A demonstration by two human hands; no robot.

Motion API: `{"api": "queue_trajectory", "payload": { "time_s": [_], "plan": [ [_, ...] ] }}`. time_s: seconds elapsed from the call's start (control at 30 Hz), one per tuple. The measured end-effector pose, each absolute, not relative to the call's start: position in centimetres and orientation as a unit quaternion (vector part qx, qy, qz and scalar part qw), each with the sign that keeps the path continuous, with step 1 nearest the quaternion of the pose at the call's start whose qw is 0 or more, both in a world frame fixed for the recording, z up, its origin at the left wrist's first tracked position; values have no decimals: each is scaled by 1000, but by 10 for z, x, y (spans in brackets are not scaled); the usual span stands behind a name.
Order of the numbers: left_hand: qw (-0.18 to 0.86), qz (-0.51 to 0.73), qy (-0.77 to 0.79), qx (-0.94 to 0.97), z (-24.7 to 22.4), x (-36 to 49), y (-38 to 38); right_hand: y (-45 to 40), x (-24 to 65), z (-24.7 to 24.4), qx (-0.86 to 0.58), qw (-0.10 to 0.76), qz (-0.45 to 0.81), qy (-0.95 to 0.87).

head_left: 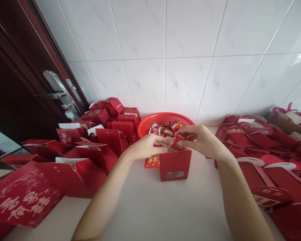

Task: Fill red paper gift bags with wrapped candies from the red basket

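A red paper gift box [175, 167] with a small oval window in its front stands upright on the white table [165, 207]. My left hand [149, 146] is closed on the box's upper left edge, fingers bent over the opening. Just above that opening, my right hand [203, 140] pinches a small red candy packet [177, 143] between thumb and fingers. A red packet with gold print [152, 161] lies at the box's left side. Close behind the hands is a red plastic basket [163, 117] holding many wrapped candies [167, 128]. The inside of the box is mostly hidden.
Many red gift boxes [77, 174] stand with tops open on the left, more stacked behind them. Flattened and folded red boxes [256, 144] pile up on the right. A white tiled wall [145, 80] rises behind the table; a dark door [20, 67] is at left.
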State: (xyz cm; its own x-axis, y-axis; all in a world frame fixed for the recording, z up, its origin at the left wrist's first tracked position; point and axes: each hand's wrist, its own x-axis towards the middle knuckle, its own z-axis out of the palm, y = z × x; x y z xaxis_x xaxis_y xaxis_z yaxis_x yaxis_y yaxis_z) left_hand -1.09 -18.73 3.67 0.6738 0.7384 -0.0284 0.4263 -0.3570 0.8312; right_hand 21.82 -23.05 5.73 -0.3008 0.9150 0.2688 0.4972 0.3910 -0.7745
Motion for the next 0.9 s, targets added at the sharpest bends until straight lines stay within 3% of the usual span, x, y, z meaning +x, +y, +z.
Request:
{"api": "queue_trajectory", "payload": {
  "time_s": [0.3,0.67,0.9],
  "plan": [
    [461,168,351,798,40,-10,-190,-225,215,46,-470,294,261,-790],
    [391,196,385,812,36,-7,-190,-235,212,57,-414,339,255,-805],
    [384,316,378,781,36,4,-199,-241,208,58,-399,302,305,-810]
  ]
}}
